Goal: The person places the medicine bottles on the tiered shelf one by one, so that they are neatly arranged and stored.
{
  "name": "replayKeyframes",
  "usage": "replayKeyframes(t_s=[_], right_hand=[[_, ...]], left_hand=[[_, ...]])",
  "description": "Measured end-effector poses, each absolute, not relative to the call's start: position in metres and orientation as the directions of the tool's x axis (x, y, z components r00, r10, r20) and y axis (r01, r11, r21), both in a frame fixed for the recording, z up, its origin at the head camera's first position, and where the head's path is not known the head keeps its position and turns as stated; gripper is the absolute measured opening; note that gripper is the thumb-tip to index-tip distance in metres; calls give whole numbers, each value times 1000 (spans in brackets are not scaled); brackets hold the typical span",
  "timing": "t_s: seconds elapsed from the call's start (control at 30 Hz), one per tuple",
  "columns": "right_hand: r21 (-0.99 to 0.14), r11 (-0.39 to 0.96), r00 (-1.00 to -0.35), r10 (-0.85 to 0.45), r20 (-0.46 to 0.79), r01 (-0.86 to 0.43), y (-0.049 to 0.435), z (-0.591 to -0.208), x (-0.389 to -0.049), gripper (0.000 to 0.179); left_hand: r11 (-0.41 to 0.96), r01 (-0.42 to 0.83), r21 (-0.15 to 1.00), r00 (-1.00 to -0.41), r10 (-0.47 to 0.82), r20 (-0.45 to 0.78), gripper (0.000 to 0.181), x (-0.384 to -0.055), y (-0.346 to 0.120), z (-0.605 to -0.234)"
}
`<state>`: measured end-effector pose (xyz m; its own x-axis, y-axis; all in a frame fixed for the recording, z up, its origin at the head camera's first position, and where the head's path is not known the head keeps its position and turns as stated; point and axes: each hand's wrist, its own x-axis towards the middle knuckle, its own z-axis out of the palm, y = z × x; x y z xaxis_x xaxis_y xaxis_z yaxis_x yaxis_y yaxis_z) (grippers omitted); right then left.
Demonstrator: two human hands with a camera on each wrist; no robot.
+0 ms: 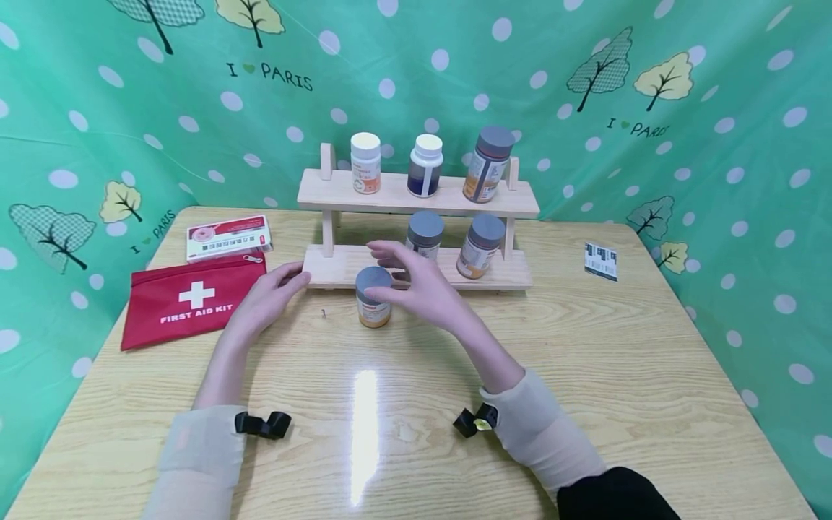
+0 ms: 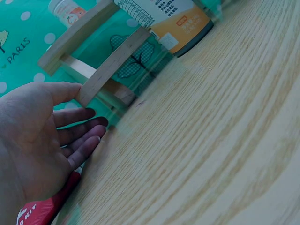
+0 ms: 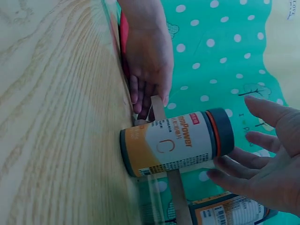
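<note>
A vitamin bottle with a grey lid and a white-and-orange label stands upright on the table, before the lower tier of a wooden two-tier rack. Around its lid, my right hand spreads thumb and fingers apart. In the right wrist view the fingertips are close beside the lid; whether they touch cannot be told. My left hand is at the rack's left end. Its thumb touches the end of the lower board, and the other fingers extend loosely below.
Two grey-lidded bottles stand on the lower tier. The upper tier bears two white-capped bottles and a larger grey-lidded bottle. At left lie a red first aid pouch and a medicine box; at right, a blister pack.
</note>
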<state>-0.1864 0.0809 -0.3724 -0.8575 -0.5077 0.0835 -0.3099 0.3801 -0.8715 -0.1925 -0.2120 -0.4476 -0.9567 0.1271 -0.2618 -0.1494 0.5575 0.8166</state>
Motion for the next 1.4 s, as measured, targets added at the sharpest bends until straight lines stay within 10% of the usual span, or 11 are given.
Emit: replayKeyframes(t_s=[1.4], right_hand=[[-828,472,-862,-507,26,-302,73,-394,-190,55]], left_hand=[[557,-149,817,-957,126,-260,80,-193,-214,-450]])
